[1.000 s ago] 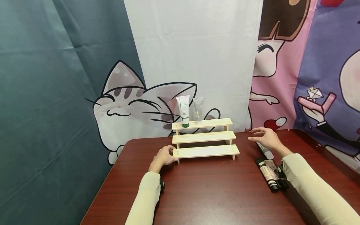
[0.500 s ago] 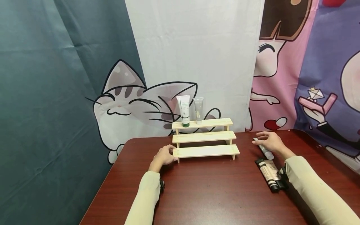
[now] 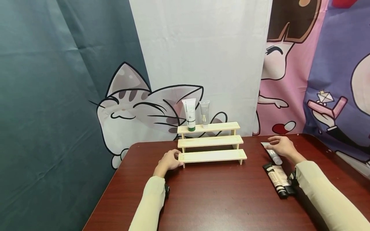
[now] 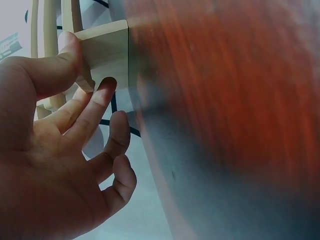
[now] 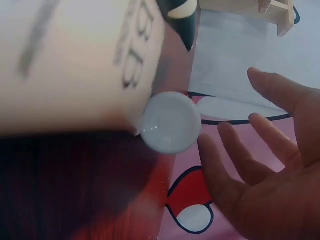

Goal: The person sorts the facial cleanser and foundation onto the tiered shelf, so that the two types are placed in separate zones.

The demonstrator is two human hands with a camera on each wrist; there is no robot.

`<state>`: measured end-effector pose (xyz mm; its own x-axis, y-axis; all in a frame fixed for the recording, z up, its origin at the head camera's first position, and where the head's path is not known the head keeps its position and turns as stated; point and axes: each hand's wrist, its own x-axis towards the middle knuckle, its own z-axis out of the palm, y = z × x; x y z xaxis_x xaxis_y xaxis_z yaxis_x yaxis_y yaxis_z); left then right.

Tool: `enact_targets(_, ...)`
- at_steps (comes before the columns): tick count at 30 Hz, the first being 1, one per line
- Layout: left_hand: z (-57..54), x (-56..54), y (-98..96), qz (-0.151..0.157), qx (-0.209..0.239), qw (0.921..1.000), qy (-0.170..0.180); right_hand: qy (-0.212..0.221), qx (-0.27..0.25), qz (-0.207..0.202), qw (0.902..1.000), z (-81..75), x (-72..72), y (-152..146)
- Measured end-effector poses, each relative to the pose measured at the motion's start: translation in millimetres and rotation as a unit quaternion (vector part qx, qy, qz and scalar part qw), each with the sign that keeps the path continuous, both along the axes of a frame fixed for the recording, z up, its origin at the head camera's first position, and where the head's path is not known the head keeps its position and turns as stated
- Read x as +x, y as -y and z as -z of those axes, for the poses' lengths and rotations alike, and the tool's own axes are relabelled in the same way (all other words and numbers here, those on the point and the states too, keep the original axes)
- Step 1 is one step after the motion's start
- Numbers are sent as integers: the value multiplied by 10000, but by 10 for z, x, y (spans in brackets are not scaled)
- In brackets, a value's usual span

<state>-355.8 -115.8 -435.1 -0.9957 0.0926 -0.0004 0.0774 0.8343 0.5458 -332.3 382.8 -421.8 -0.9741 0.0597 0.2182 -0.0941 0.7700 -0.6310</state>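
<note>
My left hand (image 3: 168,160) pinches the left end of the lowest step of a three-tier wooden display rack (image 3: 214,156); in the left wrist view the thumb lies against the step's edge and other fingers stand free. On the top step stand a white tube (image 3: 189,112) with a green cap and a clear grey tube (image 3: 204,112). My right hand (image 3: 284,147) hovers at a small grey tube (image 3: 274,156) lying on the table, fingers spread. Its white cap (image 5: 171,122) shows beside the fingers in the right wrist view, with no grip on it.
A black-and-beige tube (image 3: 276,180) and a beige BB tube (image 3: 281,175) with a black cap lie side by side, nearer the person than the grey tube. The dark red table (image 3: 214,202) ends at a printed cloth backdrop (image 3: 225,64) behind the rack.
My right hand has moved right and slightly down, closer over the small grey tube. The left hand keeps its hold on the rack, which stays in place.
</note>
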Motion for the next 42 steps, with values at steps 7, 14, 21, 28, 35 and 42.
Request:
enact_targets(7,-1,-5,-2,68,42,10000,7,323,153,9,9994,33,0,-83)
enact_targets(14,0,-11,5,24,-9,10000,-20,568,414,13,9975,49,11,-111)
enact_targets(21,3,-26,-6,37,-9,10000,-1,817,531,67,9952,89,39,-164)
enact_targets(28,7,-30,2,13,-43,10000,-14,836,344,62,9959,125,21,-160)
enact_targets(35,2,-31,4,11,-66,10000,10,760,170,128,9969,132,30,-133)
enact_targets(42,3,-11,6,6,-27,10000,15,371,273,41,9989,80,36,-72)
